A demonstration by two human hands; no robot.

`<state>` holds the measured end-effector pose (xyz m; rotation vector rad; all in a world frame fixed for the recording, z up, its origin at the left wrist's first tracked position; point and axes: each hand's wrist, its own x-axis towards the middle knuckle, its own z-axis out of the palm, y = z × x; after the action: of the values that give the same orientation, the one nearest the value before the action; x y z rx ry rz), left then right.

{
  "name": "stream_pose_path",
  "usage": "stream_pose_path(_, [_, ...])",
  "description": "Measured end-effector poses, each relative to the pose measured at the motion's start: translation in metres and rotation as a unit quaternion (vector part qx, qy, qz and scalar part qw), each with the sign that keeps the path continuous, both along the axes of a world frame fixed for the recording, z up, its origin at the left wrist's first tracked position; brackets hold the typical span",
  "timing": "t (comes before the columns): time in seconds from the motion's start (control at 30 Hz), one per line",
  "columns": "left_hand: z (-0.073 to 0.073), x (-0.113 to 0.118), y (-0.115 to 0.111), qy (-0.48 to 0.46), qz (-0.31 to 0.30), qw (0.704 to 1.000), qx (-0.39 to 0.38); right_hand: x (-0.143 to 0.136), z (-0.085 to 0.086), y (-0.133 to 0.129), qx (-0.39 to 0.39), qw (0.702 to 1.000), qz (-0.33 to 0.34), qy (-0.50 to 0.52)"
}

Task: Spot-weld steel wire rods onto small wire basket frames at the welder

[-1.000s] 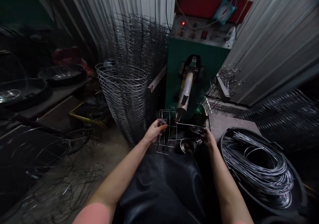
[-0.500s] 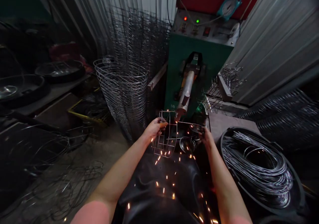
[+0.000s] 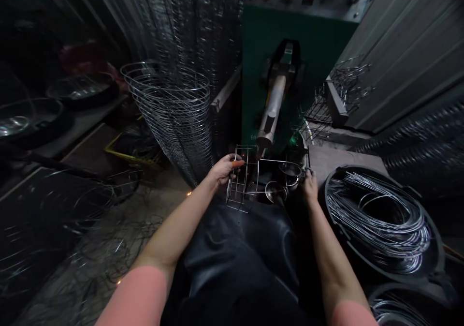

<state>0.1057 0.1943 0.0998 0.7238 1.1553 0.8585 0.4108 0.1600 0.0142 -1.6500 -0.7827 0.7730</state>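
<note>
My left hand (image 3: pixel 226 170) is closed on the upper left part of a small wire frame (image 3: pixel 237 190), which hangs over the dark apron (image 3: pixel 235 248). The metal arm (image 3: pixel 273 108) of a green machine (image 3: pixel 311 40) points down, with its tip at the frame's upper right side. My right hand (image 3: pixel 310 185) is off to the right with its fingers drawn together near a thin dark upright rod; what it grips is too small to make out. Between the hands are round metal rings (image 3: pixel 290 170) and a shiny dish (image 3: pixel 275 192).
A tall stack of wire baskets (image 3: pixel 170 103) stands on the left. Coiled wire (image 3: pixel 384 224) fills a black tub at the right, with more coils below it. Bent wire pieces (image 3: pixel 348 84) lie by the wall. Loose wire covers the floor at lower left.
The shower of sparks has almost died out. My right hand has moved right, away from the frame. The view has tilted down, and the machine's lit lamps are out of sight.
</note>
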Motion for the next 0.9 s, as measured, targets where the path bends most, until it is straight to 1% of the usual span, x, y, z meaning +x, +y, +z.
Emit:
stream_pose_path(0.07, [0.001, 0.000, 0.000, 0.001, 0.004, 1.000, 0.002, -0.006, 0.001, -0.022, 0.056, 0.992, -0.037, -0.107])
stream_pose_path(0.13, [0.002, 0.000, 0.000, 0.000, 0.006, 1.000, 0.012, -0.010, 0.002, -0.045, 0.109, 0.975, -0.038, -0.191])
stream_pose_path(0.23, [0.001, 0.002, 0.000, -0.004, 0.010, 1.000, 0.016, -0.012, 0.006, -0.069, 0.162, 0.952, 0.013, -0.261])
stream_pose_path(0.3, [0.000, 0.004, -0.001, -0.008, 0.018, 1.000, 0.011, -0.016, 0.014, -0.073, 0.178, 0.937, 0.048, -0.297])
stream_pose_path(0.4, [-0.003, 0.008, -0.005, -0.009, 0.025, 0.999, 0.018, -0.031, 0.032, -0.061, 0.179, 0.920, 0.108, -0.332])
stream_pose_path(0.47, [-0.003, 0.009, -0.008, -0.007, 0.019, 0.999, 0.035, -0.045, 0.043, -0.046, 0.185, 0.906, 0.149, -0.351])
stream_pose_path(0.53, [-0.002, 0.009, -0.012, -0.007, 0.009, 0.999, 0.050, -0.058, 0.050, -0.031, 0.194, 0.890, 0.179, -0.373])
stream_pose_path(0.6, [-0.001, 0.008, -0.014, -0.008, 0.005, 0.998, 0.054, -0.066, 0.053, -0.019, 0.197, 0.877, 0.201, -0.388])
stream_pose_path(0.67, [0.001, 0.005, -0.015, -0.009, 0.006, 0.998, 0.054, -0.069, 0.052, -0.012, 0.197, 0.872, 0.215, -0.393])
stream_pose_path(0.77, [0.003, 0.002, -0.013, -0.006, 0.009, 0.999, 0.052, -0.067, 0.050, -0.008, 0.196, 0.870, 0.227, -0.390])
stream_pose_path(0.9, [0.003, 0.000, -0.009, -0.008, 0.007, 0.998, 0.056, -0.063, 0.052, -0.006, 0.199, 0.868, 0.239, -0.386])
